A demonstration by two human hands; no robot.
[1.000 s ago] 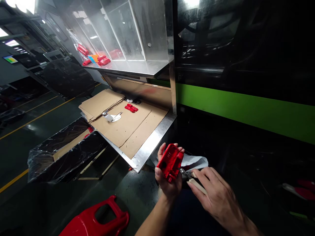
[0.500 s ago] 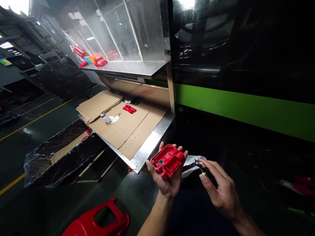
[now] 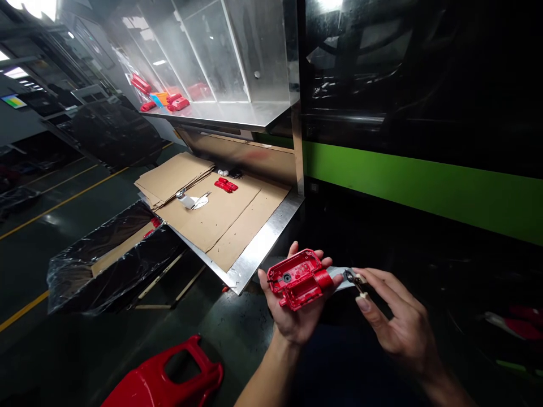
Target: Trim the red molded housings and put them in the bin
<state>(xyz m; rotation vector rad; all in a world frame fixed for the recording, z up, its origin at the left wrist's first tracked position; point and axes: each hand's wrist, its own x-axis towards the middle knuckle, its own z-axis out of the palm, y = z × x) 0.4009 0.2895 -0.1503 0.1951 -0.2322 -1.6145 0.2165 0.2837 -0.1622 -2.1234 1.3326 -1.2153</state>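
My left hand point(image 3: 297, 329) holds a red plastic housing point(image 3: 297, 278) from beneath, its hollow side facing up, with ribs, a round dark hole and a cylindrical part at its right end. To the right, my right hand point(image 3: 401, 319) pinches small nippers point(image 3: 356, 282) between thumb and fingers; they have a dark metal head and pale grips. The nippers are just off the housing's right end, apart from it. Behind them, between my hands, shows a whitish sheet-like thing point(image 3: 338, 281), partly hidden.
A metal-edged table point(image 3: 254, 249) covered in cardboard carries stacked cardboard sheets point(image 3: 173, 175), red parts point(image 3: 225, 185) and a small bottle point(image 3: 185, 199). Red pieces point(image 3: 177, 102) lie on the upper shelf point(image 3: 237, 115). A plastic-lined box point(image 3: 80, 257) stands left; a large red molded part point(image 3: 156, 376) is below.
Both hands have shifted slightly right in view. The housing has turned a little in my left hand, its open side showing more. My right hand still pinches the nippers.
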